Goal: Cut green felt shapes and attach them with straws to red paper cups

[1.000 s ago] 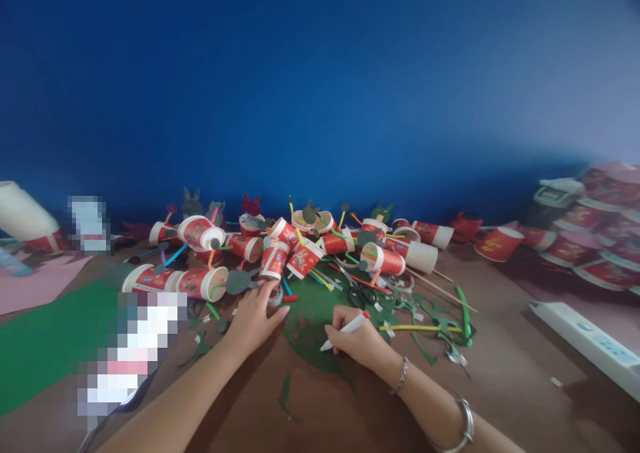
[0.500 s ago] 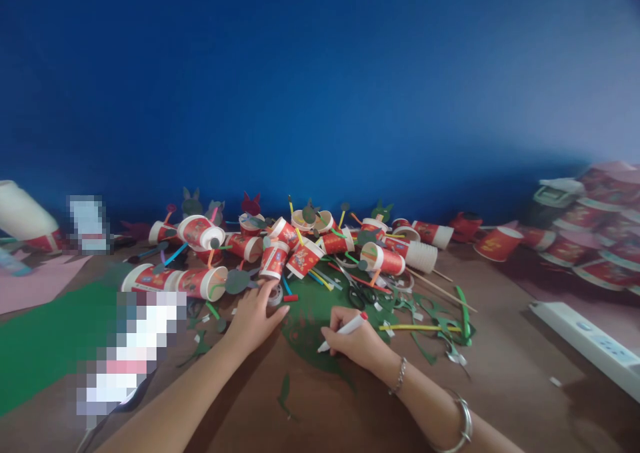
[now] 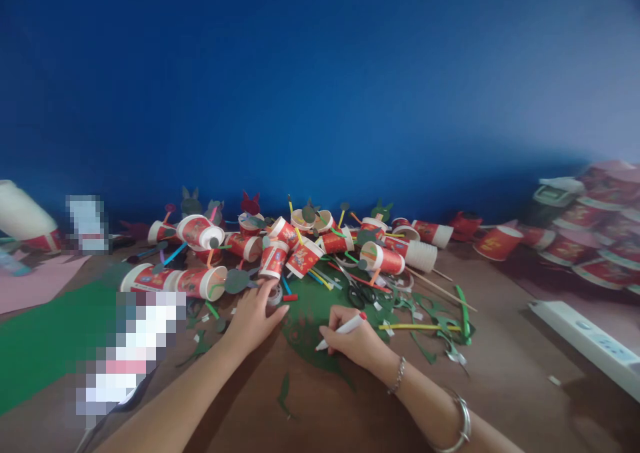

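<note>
My right hand [image 3: 354,341] is closed round a white marker with a red end [image 3: 341,330], its tip down on a dark green paper sheet [image 3: 309,320] marked with red shapes. My left hand [image 3: 254,316] lies flat, fingers spread, on the left edge of that sheet beside a roll of tape [image 3: 275,295]. Just behind the sheet lies a heap of red and white paper cups [image 3: 280,250] with coloured sticks and paper cut-outs.
Black scissors [image 3: 357,294] and green paper scraps [image 3: 440,323] lie to the right of the sheet. A large green sheet [image 3: 45,340] and pink paper [image 3: 35,283] are at left. More red cups [image 3: 585,240] and a white power strip [image 3: 585,343] sit at right. A blue wall stands behind.
My right hand has slid the marker tip slightly left across the green sheet. My left hand has stayed in place.
</note>
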The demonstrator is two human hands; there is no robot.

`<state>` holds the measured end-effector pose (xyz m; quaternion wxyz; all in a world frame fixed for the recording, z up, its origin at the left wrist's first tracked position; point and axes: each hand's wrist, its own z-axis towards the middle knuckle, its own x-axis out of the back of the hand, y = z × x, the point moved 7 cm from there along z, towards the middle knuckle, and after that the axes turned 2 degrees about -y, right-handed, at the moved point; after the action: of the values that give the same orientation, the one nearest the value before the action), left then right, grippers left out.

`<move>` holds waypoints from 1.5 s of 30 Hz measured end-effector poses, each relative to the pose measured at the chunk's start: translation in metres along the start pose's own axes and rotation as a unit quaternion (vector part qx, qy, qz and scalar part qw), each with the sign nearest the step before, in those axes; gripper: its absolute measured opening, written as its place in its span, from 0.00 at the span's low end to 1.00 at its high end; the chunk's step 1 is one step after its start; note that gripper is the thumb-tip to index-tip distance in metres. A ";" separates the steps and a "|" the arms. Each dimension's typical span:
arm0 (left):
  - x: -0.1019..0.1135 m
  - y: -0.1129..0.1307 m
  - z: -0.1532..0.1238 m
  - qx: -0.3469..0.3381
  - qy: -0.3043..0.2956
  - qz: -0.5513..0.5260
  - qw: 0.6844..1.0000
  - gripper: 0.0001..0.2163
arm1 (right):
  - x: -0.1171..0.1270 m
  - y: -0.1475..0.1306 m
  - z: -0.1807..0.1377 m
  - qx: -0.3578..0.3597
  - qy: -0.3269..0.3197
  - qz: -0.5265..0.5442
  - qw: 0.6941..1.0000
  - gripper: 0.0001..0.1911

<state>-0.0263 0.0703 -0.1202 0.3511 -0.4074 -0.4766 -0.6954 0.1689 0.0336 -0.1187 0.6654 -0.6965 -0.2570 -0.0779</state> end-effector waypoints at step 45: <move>0.002 -0.001 0.000 -0.002 0.015 -0.003 1.000 0.23 | -0.002 0.016 0.004 -0.038 -0.016 0.018 0.999 0.10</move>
<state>-0.0277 0.0704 -0.1189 0.3555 -0.3958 -0.4711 -0.7036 0.1735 0.0369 -0.1339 0.6352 -0.7271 -0.2524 -0.0646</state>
